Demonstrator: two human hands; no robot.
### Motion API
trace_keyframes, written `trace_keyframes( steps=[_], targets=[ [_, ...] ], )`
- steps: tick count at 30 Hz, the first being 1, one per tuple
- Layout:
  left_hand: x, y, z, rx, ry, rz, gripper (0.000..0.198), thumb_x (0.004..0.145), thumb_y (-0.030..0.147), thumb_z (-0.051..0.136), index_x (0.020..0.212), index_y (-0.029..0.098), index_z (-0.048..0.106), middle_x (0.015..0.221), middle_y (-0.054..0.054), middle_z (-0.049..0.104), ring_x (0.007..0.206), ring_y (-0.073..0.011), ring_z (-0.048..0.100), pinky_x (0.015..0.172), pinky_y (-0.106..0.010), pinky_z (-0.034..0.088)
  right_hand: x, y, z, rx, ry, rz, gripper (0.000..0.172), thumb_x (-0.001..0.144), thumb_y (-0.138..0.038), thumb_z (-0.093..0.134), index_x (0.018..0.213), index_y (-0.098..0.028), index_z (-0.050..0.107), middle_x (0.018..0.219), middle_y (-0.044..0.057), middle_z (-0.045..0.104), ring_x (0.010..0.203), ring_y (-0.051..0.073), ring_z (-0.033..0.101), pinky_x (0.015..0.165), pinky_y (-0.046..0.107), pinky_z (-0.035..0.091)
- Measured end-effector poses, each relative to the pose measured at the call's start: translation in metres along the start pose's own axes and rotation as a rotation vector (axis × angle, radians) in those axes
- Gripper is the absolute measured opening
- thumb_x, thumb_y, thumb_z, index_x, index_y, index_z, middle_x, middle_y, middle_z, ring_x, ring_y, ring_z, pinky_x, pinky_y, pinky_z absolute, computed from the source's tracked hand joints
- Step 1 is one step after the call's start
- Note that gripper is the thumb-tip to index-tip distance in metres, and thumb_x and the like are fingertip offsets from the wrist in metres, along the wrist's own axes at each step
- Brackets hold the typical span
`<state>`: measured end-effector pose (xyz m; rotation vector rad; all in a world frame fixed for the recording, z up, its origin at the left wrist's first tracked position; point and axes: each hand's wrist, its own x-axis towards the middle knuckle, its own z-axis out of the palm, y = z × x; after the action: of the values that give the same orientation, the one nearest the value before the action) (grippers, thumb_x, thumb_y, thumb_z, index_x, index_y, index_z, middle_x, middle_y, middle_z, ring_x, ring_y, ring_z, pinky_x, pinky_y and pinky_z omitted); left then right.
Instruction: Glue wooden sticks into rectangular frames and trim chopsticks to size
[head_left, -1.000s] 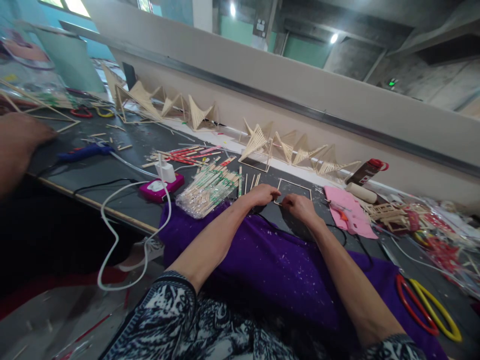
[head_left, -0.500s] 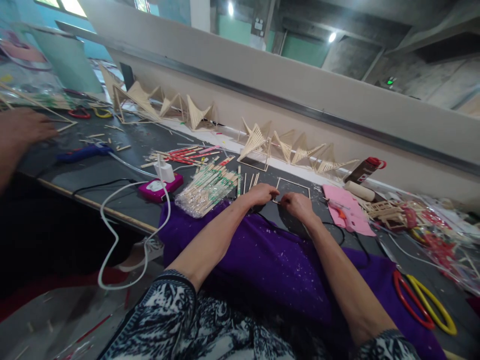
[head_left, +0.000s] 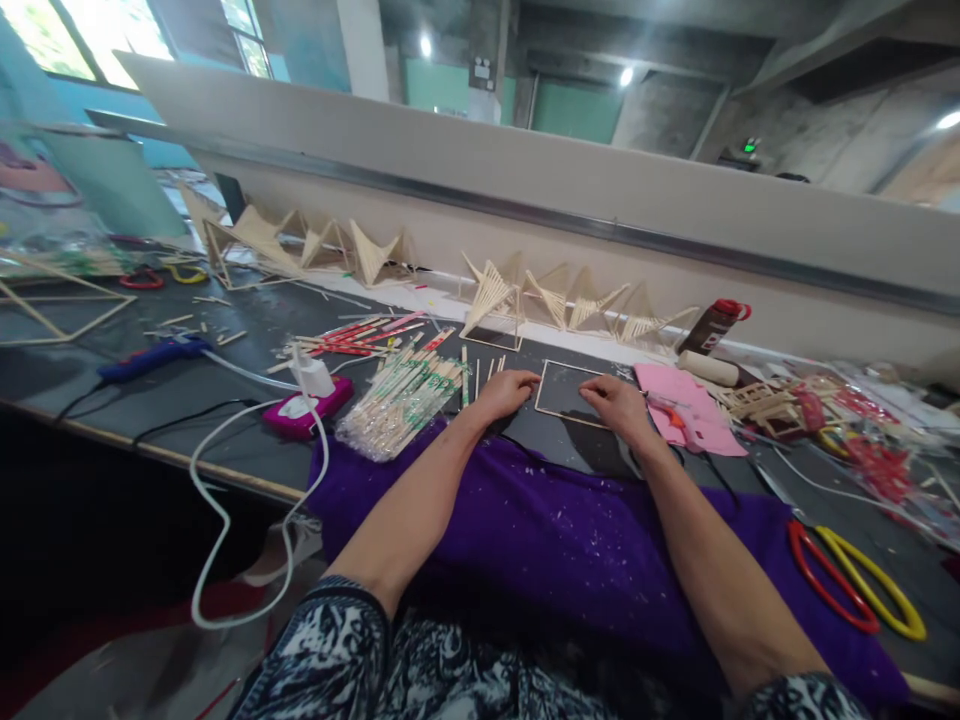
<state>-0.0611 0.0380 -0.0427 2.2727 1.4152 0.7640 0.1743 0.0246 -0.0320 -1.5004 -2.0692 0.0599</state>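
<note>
A four-sided frame of thin wooden sticks (head_left: 571, 416) lies flat on the dark table before me. At its left side is my left hand (head_left: 510, 393), fingers drawn together and tips close to the stick; whether they grip it I cannot tell. My right hand (head_left: 618, 404) is over the frame's right part, thumb and fingers in a pinch. Anything between those fingertips is too small to make out. Several loose sticks (head_left: 491, 368) stand out beside my left hand, near a plastic bag of chopsticks (head_left: 405, 400).
Stick models (head_left: 491, 300) line the back board. Left are a magenta power strip (head_left: 304, 412), white cable and blue glue gun (head_left: 154, 358). Right are a pink cloth (head_left: 694, 405), a dark bottle (head_left: 709, 328) and red-and-yellow-handled scissors (head_left: 862, 580). Purple fabric (head_left: 555, 530) covers the front edge.
My right hand has moved right, away from my left hand, uncovering the frame's near side. The other person's hand at the far left has left the view. The camera has shifted slightly.
</note>
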Motion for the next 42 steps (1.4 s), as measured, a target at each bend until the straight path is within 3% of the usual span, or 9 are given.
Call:
trace_keyframes(
  steps=[5, 10, 17, 22, 26, 36, 39, 42],
  targets=[
    [0.0, 0.006, 0.0, 0.164, 0.06, -0.037, 0.035, 0.076, 0.024, 0.05, 0.109, 0.024, 0.064, 0.101, 0.0, 0.068, 0.092, -0.0148, 0.06, 0.083, -0.022, 0.043, -0.013, 0.047, -0.031, 0.138, 0.033, 0.147, 0.023, 0.073, -0.035, 0.054, 0.081, -0.02, 0.07, 0.077, 0.001, 0.07, 0.07, 0.016, 0.061, 0.063, 0.024, 0.041],
    [-0.001, 0.014, 0.007, 0.276, 0.054, 0.064, 0.033, 0.079, 0.028, 0.048, 0.108, 0.025, 0.063, 0.106, 0.001, 0.066, 0.098, -0.0166, 0.057, 0.086, -0.025, 0.042, -0.031, 0.073, -0.044, 0.143, -0.061, 0.238, 0.024, 0.072, -0.03, 0.052, 0.075, -0.015, 0.07, 0.071, 0.003, 0.068, 0.064, 0.015, 0.058, 0.057, 0.023, 0.039],
    [-0.006, 0.037, 0.015, 0.366, 0.045, 0.172, 0.03, 0.081, 0.028, 0.048, 0.106, 0.024, 0.063, 0.106, 0.0, 0.065, 0.101, -0.0166, 0.053, 0.086, -0.026, 0.041, -0.029, 0.078, -0.036, 0.116, -0.078, 0.208, 0.021, 0.071, -0.024, 0.052, 0.076, -0.015, 0.07, 0.071, 0.002, 0.068, 0.064, 0.013, 0.058, 0.058, 0.021, 0.039],
    [0.007, 0.074, 0.027, 0.474, -0.105, 0.263, 0.027, 0.082, 0.028, 0.048, 0.101, 0.026, 0.065, 0.103, -0.001, 0.065, 0.097, -0.0179, 0.053, 0.081, -0.027, 0.041, -0.028, 0.077, -0.032, 0.069, -0.121, 0.195, 0.017, 0.072, -0.025, 0.057, 0.08, -0.018, 0.071, 0.078, 0.0, 0.07, 0.071, 0.012, 0.06, 0.062, 0.019, 0.04],
    [0.013, 0.096, 0.045, 0.543, -0.151, 0.295, 0.028, 0.084, 0.027, 0.044, 0.101, 0.026, 0.066, 0.099, -0.003, 0.065, 0.093, -0.0185, 0.052, 0.075, -0.027, 0.04, -0.03, 0.07, -0.034, 0.039, -0.175, 0.142, 0.018, 0.075, -0.026, 0.056, 0.085, -0.021, 0.071, 0.081, -0.002, 0.07, 0.074, 0.011, 0.061, 0.064, 0.018, 0.04],
    [0.01, 0.088, 0.063, 0.632, -0.101, 0.339, 0.033, 0.088, 0.035, 0.038, 0.093, 0.025, 0.068, 0.089, -0.008, 0.061, 0.089, -0.0204, 0.05, 0.07, -0.029, 0.037, -0.028, 0.062, -0.042, -0.054, -0.173, 0.189, 0.019, 0.075, -0.028, 0.054, 0.082, -0.023, 0.071, 0.082, -0.001, 0.07, 0.074, 0.013, 0.061, 0.06, 0.019, 0.037],
    [0.011, 0.089, 0.063, 0.631, -0.092, 0.339, 0.031, 0.088, 0.035, 0.039, 0.091, 0.025, 0.068, 0.09, -0.007, 0.061, 0.089, -0.0204, 0.051, 0.07, -0.029, 0.037, -0.029, 0.067, -0.053, -0.036, -0.086, 0.227, 0.02, 0.075, -0.027, 0.053, 0.081, -0.022, 0.071, 0.083, 0.001, 0.07, 0.075, 0.014, 0.06, 0.063, 0.02, 0.038],
    [0.01, 0.09, 0.063, 0.625, -0.085, 0.337, 0.031, 0.087, 0.035, 0.039, 0.092, 0.024, 0.068, 0.091, -0.007, 0.062, 0.09, -0.0205, 0.051, 0.07, -0.03, 0.037, -0.03, 0.081, -0.066, 0.005, 0.09, 0.328, 0.023, 0.075, -0.027, 0.05, 0.079, -0.019, 0.071, 0.079, 0.002, 0.07, 0.073, 0.014, 0.06, 0.062, 0.02, 0.038]
  ],
)
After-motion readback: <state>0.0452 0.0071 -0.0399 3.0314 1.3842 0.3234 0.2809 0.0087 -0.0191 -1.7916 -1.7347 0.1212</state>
